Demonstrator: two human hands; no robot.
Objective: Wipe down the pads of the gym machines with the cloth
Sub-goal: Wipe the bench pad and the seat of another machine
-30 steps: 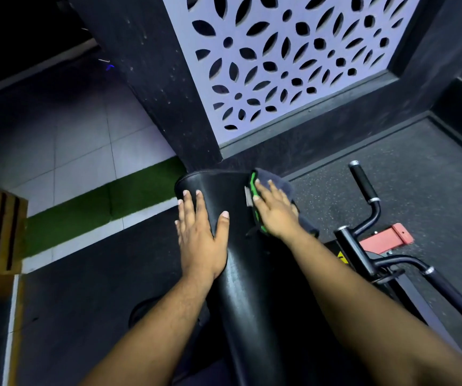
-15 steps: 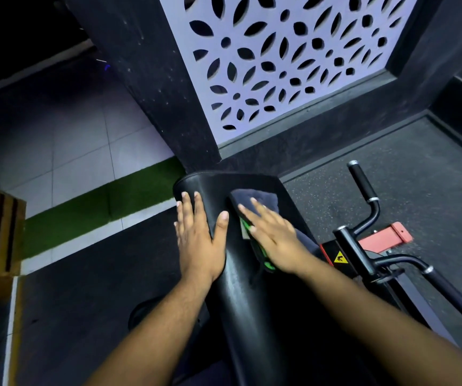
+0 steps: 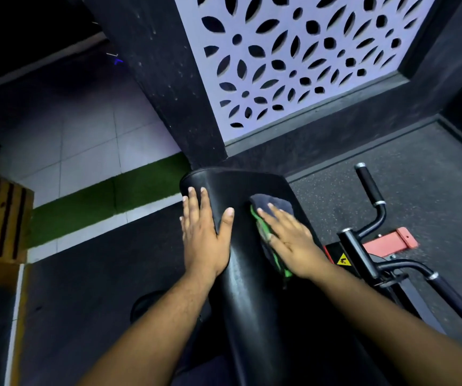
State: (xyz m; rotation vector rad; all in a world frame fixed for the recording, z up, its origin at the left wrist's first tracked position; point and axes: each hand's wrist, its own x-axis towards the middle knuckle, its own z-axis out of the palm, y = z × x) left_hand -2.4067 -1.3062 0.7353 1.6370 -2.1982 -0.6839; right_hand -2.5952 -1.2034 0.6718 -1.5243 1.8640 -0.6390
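My right hand lies flat, fingers straight, pressing the dark grey cloth with a green edge onto the long black vinyl pad. The pad's long axis runs from near me to far, and the cloth sits toward its far end, right of centre. My left hand rests open on the pad's left edge, steadying. I judge that the unwiped length lies nearer me.

Two hands, one cloth, one pad.
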